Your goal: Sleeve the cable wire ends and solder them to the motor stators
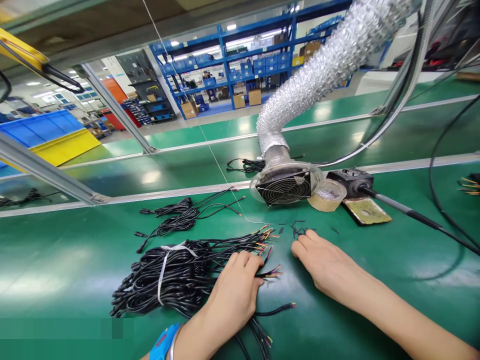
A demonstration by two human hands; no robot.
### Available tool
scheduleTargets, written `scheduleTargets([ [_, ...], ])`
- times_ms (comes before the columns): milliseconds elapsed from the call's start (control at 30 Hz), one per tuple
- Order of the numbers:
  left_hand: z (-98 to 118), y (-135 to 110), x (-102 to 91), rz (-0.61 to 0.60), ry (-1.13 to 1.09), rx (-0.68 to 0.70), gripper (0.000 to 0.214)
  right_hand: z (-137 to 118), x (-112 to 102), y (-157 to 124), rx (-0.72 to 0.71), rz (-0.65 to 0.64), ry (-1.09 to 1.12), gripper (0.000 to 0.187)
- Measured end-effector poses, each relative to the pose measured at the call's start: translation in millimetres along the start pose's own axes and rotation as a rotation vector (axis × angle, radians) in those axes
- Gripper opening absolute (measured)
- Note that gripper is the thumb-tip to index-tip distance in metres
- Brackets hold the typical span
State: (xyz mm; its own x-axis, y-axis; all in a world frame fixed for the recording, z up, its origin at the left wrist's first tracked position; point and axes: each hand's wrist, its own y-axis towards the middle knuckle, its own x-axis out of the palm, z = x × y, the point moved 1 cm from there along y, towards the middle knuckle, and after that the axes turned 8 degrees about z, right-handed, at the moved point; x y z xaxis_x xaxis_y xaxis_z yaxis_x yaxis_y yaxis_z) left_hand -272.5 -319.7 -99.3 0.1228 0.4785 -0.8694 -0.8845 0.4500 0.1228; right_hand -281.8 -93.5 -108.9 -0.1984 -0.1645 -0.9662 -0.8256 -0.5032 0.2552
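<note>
My left hand (pixel 234 290) rests on a big bundle of black cables (pixel 176 280) tied with a white strap, its fingers curled onto the cables near their stripped coloured wire ends (pixel 272 272). A blue wristband sits on that wrist. My right hand (pixel 324 265) lies on the green mat (pixel 375 260) with its fingers bent down, their tips by several short black tube pieces (pixel 300 231). What the fingertips pinch, if anything, is hidden.
A smaller pile of black cables (pixel 176 217) lies further back. A fume fan (pixel 284 187) on a silver flexible duct (pixel 330 65) stands behind the hands, with a tape roll (pixel 327 195) and a soldering iron stand (pixel 356 192) to its right. Blue shelving stands far off.
</note>
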Motion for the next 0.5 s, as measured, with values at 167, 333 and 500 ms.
scheduleTargets([
  [167, -4.3, -1.5, -6.0, 0.031, -0.089, -0.045, 0.023, -3.2, 3.1, 0.0, 0.012, 0.005, -0.011, 0.039],
  [333, 3.3, -0.9, -20.2, 0.01, -0.187, -0.046, 0.015, 3.8, 2.8, 1.1, 0.052, 0.104, 0.09, 0.036],
  [500, 7.1, 2.2, -18.5, -0.047, -0.223, -0.041, 0.011, 10.0, 1.9, 4.1, 0.126, 0.211, 0.383, 0.026],
])
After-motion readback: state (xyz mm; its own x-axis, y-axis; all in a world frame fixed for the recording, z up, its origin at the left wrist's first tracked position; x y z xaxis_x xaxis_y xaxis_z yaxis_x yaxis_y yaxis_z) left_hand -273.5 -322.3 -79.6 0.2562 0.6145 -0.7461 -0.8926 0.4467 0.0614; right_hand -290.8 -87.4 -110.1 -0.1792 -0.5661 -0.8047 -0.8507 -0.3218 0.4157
